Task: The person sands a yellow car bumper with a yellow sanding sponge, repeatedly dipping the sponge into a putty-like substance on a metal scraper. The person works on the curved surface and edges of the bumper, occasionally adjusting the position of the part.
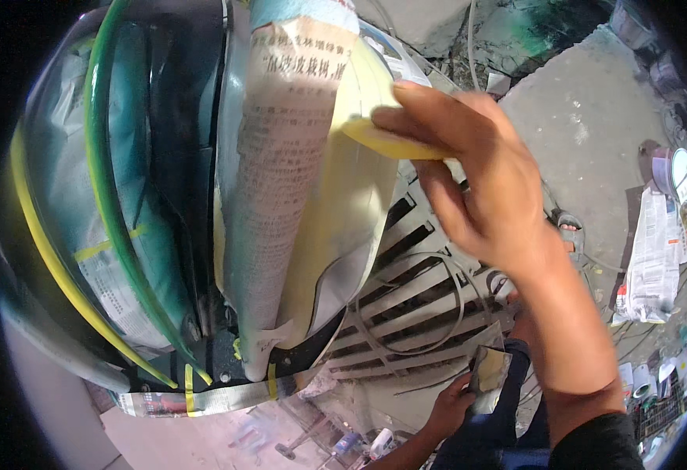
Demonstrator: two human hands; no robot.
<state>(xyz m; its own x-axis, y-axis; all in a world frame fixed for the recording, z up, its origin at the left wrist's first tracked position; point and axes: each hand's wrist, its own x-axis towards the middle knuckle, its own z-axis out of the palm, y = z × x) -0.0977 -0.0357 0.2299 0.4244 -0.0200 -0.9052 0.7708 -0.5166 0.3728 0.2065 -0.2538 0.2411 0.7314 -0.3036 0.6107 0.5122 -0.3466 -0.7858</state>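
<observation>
The right hand [484, 172] has a narrow grip, pinching a yellow spreader [402, 146] over the right side of a pale yellow panel [343, 215], just right of a newspaper-covered strip [280, 149]. Nearer, the left hand [453, 401] holds a plate [490, 380] bearing yellowish paste. A green curved strip [102, 184] stands at left.

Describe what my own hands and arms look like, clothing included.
Your right hand and left hand are bare: no glove, ring or watch shows. The right forearm is uncovered up to a plain black sleeve near the elbow. The left forearm is bare where visible; its sleeve is out of view.
</observation>
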